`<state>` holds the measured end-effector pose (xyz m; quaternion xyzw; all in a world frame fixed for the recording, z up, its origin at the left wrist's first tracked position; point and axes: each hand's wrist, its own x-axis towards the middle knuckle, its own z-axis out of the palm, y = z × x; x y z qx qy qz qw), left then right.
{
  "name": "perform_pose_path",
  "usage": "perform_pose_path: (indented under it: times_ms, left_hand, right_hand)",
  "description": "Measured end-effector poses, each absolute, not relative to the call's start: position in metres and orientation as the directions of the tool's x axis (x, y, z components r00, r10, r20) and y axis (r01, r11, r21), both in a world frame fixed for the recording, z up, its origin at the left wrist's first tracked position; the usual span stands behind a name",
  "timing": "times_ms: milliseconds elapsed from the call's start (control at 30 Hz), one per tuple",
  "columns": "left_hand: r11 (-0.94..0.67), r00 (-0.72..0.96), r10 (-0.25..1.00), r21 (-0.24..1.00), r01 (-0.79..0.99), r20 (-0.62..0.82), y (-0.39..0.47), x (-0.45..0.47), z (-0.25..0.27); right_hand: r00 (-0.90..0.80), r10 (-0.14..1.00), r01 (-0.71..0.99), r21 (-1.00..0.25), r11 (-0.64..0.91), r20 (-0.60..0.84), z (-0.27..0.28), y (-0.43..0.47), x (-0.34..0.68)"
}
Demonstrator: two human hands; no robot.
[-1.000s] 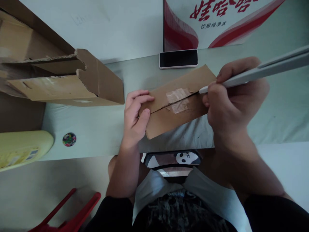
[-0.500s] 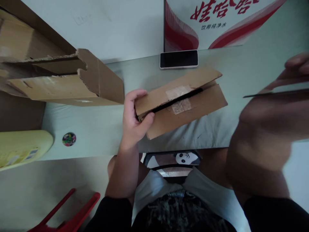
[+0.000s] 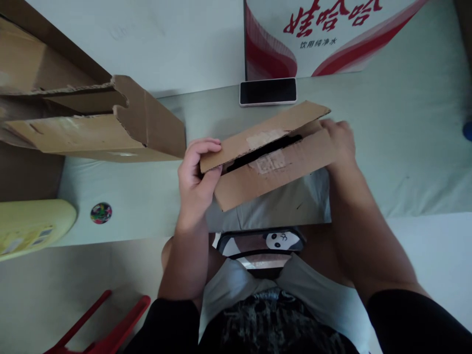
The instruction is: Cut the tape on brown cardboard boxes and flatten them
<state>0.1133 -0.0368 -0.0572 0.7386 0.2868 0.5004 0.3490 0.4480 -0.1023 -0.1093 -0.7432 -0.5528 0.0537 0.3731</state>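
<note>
A brown cardboard box (image 3: 247, 186) lies tilted between my two hands, its top flaps parted along a dark gap. Pieces of clear tape cling to both sides of that gap. My left hand (image 3: 199, 172) is closed round the left end, thumb at the edge of the gap and fingers over the far flap. At the right end, my right hand (image 3: 341, 142) grips the box, its fingers partly hidden by the cardboard. What lies inside the box is too dark to make out.
Behind the box lies a phone (image 3: 268, 92) before a red-and-white carton (image 3: 271, 54). A larger opened cardboard box (image 3: 162, 125) stands left. Nearer are a yellow bottle (image 3: 40, 223) and a round colourful disc (image 3: 101, 213). A red stool (image 3: 121, 327) is on the floor. A blue object (image 3: 468, 131) shows at the right edge.
My right hand has come in from the far right to the box's right end. The thin dark object beside it earlier is out of sight. My left hand keeps its hold.
</note>
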Motion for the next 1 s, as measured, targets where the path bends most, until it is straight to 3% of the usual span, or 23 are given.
perform_pose_path:
  times_ms: [100,200,267,433,567,767,867,1000]
  left_hand:
    - [-0.563,0.336,0.794,0.821,0.093,0.506,-0.036,0.112,-0.058]
    - [-0.536,0.314,0.814,0.841,0.079,0.489,-0.034,0.111,-0.058]
    - [-0.492,0.277,0.841,0.87,0.037,0.464,-0.033,0.109,-0.059]
    - [-0.26,0.185,0.946,0.964,-0.056,0.266,-0.035,0.109,-0.06]
    - [-0.276,0.121,0.955,0.961,0.024,0.271,-0.038,0.113,-0.061]
    - [-0.287,0.11,0.953,0.957,0.041,0.281,-0.04,0.114,-0.059]
    - [-0.252,0.141,0.96,0.966,0.062,0.241,-0.042,0.113,-0.056]
    - [-0.266,0.145,0.955,0.963,0.049,0.257,-0.044,0.114,-0.054]
  right_hand:
    - [0.551,0.748,0.727,-0.654,-0.21,0.372,-0.074,-0.103,0.432]
    - [0.535,0.773,0.646,-0.755,-0.115,0.34,-0.032,-0.109,0.407]
    - [0.443,0.832,0.646,-0.762,-0.037,0.335,-0.01,-0.116,0.393]
    - [0.395,0.809,0.673,-0.736,0.067,0.435,0.017,-0.135,0.378]
    - [0.149,0.967,0.76,-0.65,0.022,0.207,0.035,-0.154,0.369]
    - [0.133,0.98,0.764,-0.645,-0.005,0.15,0.064,-0.181,0.35]
    - [0.006,0.995,0.778,-0.625,0.057,0.098,0.063,-0.185,0.349]
    - [-0.056,0.997,0.901,-0.428,0.074,0.054,0.051,-0.185,0.355]
